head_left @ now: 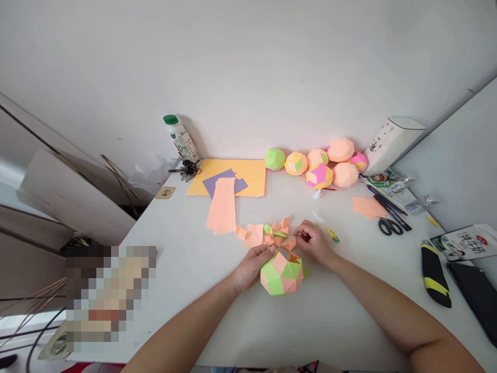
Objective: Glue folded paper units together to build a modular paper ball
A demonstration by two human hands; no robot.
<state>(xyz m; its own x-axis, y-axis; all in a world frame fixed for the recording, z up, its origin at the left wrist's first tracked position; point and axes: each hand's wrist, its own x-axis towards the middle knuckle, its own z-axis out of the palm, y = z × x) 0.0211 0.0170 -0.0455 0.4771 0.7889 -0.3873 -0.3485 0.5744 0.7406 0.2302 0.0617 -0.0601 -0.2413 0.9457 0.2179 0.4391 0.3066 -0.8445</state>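
Note:
My left hand [251, 267] is closed on the left side of a green and peach folded-paper ball [282, 277], with the thumb at its top edge. The ball has an opening at its upper right, and a green flap sticks out on the right. Just beyond it, my right hand [315, 242] has its fingers pinched at a small folded peach paper piece [289, 244]. Several more folded paper pieces [274, 237], peach and green, lie in a loose pile between the hands, beside a flat peach sheet [254, 234].
Peach strips [225, 207] and purple paper [239, 185] lie on a yellow pad [248, 178]. Several finished paper balls [319, 176] stand along the wall. On the right are scissors [390, 226], a utility knife [435, 274] and pens [392, 210]. A bottle [182, 140] and keys [189, 168] are back left.

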